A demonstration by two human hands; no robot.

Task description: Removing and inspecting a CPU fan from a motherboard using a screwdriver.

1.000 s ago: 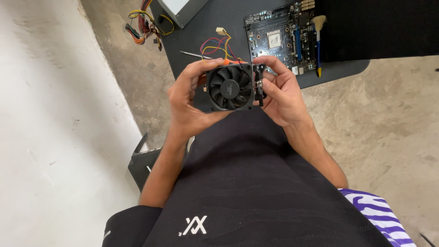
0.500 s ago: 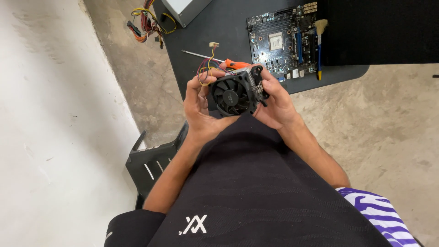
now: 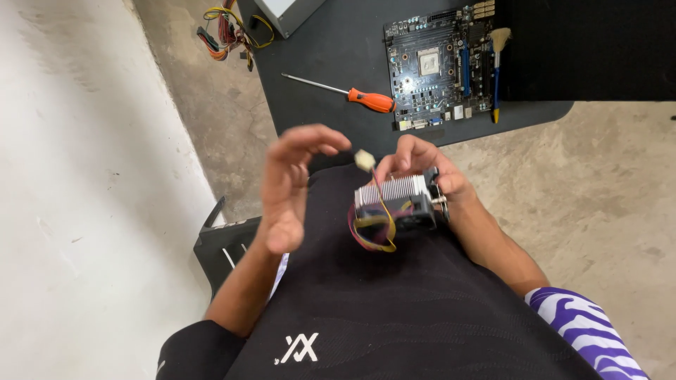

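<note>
So, right hand (image 3: 422, 172) gripping cooler (image 3: 394, 200) over lap, finned heatsink side up, fan part tucked below. Coloured wires (image 3: 373, 229) loop off its left side, small pale plug (image 3: 364, 160) sticking up at end. Left hand (image 3: 292, 183) just left of plug, fingers spread loose, holding nothing. Farther out on dark mat (image 3: 331, 63): orange-handled screwdriver (image 3: 352, 95), motherboard (image 3: 440, 67) right of it, small brush (image 3: 497, 63) lying on board's right edge. Cable bundle (image 3: 225, 24) far left on floor.

Left hand (image 3: 290, 184) raised, fingers curled; right hand (image 3: 429, 172) gripping.
</note>
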